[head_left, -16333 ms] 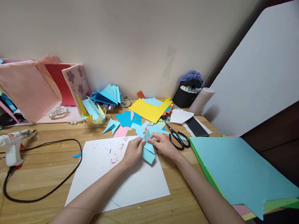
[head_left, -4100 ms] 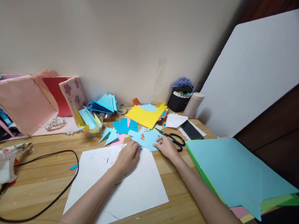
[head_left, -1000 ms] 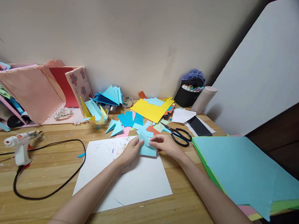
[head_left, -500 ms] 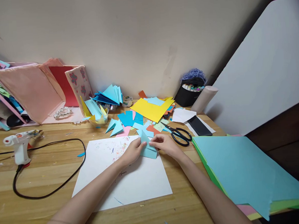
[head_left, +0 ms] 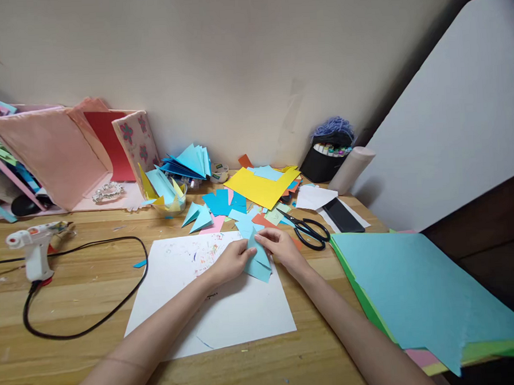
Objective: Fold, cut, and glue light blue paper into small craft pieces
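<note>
Between both hands is a light blue piece of paper [head_left: 258,266], partly folded, with a pointed top and a loose flap. My left hand [head_left: 233,259] pinches its left side between thumb and fingers. At the upper right edge, my right hand [head_left: 283,248] grips the same paper with thumb and fingertips. The piece is held over the right part of a white sheet [head_left: 190,322] marked with colored stains. Black-handled scissors [head_left: 311,233] lie just beyond my right hand. Folded light blue pieces [head_left: 198,217] rest past the sheet's far edge.
A white glue gun [head_left: 37,253] with a looping black cord stands at left. Colored paper scraps and a yellow sheet [head_left: 257,187] lie at the back, near a plastic cup [head_left: 171,204]. A phone [head_left: 343,215] and stacked large blue paper [head_left: 425,287] are at right.
The held paper has tilted and shifted slightly right and toward me. My right hand has moved up along it, nearer its pointed top; my left hand keeps its pinch.
</note>
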The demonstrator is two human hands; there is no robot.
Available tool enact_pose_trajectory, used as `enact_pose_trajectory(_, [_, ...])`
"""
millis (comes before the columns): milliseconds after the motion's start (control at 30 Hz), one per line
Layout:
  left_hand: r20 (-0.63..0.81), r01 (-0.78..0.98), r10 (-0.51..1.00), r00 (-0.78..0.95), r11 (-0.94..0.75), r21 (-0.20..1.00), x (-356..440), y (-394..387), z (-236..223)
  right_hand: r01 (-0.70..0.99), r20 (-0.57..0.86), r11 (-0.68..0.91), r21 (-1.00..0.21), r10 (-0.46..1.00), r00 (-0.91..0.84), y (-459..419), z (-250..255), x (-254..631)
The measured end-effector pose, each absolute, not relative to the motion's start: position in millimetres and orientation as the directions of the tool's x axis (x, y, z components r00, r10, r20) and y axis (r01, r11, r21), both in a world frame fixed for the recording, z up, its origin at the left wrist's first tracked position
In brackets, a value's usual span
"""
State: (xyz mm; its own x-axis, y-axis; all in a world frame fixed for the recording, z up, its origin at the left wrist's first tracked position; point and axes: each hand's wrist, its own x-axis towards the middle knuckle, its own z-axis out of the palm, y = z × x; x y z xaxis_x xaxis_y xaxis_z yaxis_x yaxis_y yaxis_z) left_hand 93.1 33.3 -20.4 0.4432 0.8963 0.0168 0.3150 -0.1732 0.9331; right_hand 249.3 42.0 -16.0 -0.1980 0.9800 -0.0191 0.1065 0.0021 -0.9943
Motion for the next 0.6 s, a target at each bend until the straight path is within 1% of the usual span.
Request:
enact_pose_trajectory(133, [0.009, 0.360, 0.886, 0.464, -0.198, 0.911, 93.4, 33.0, -19.9, 0.047, -0.006, 0.001, -0.999, 0.991, -0.134, 41.1, -16.0, 245.9])
enact_pose_trajectory(233, [-0.007, 0.365, 0.888, 0.459, -0.182, 0.913, 93.8, 31.9, -17.9, 0.032, -0.029, -0.025, -0.999, 0.989, -0.145, 42.2, -18.1, 243.9])
enact_pose_trajectory(400, [-0.023, 0.385, 0.893, 0.449, -0.170, 0.907, 96.6, 29.5, -16.8, 0.042, 0.050, 0.054, -0.998, 0.996, -0.079, 44.0, -20.7, 242.1])
enact_pose_trajectory(600, [-0.027, 0.385, 0.891, 0.454, -0.169, 0.907, 97.8, 28.5, -17.0, 0.010, 0.054, 0.055, -0.998, 0.995, -0.086, 43.3, -19.8, 241.6])
